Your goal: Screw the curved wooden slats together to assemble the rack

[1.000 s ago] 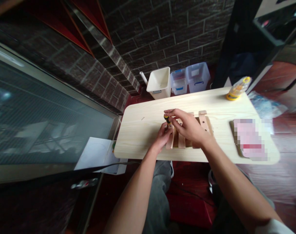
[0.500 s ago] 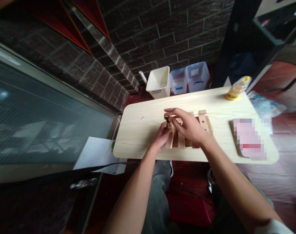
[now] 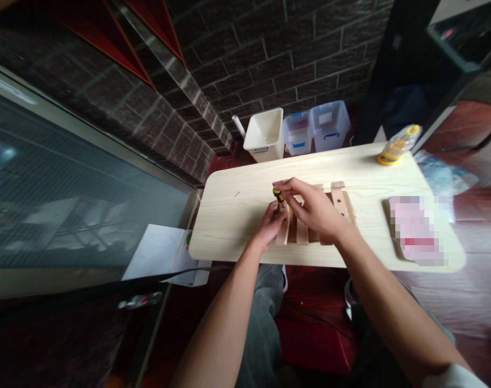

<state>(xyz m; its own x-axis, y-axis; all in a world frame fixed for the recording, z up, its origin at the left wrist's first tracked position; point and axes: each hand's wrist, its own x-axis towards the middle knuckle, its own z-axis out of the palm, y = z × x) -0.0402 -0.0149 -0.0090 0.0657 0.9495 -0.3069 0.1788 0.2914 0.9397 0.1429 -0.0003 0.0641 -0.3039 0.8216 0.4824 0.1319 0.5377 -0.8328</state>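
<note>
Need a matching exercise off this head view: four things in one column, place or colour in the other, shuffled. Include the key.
1. small hand tool
2. cream bin
3. plastic bottle
4. left hand

A. on the table, at its far right corner
B. fingers at the leftmost wooden strip
C. black and yellow, in the grip of the right hand
D. beyond the table, beside a blue-clasped tub

Pairs: 1-C, 2-D, 3-A, 4-B
</note>
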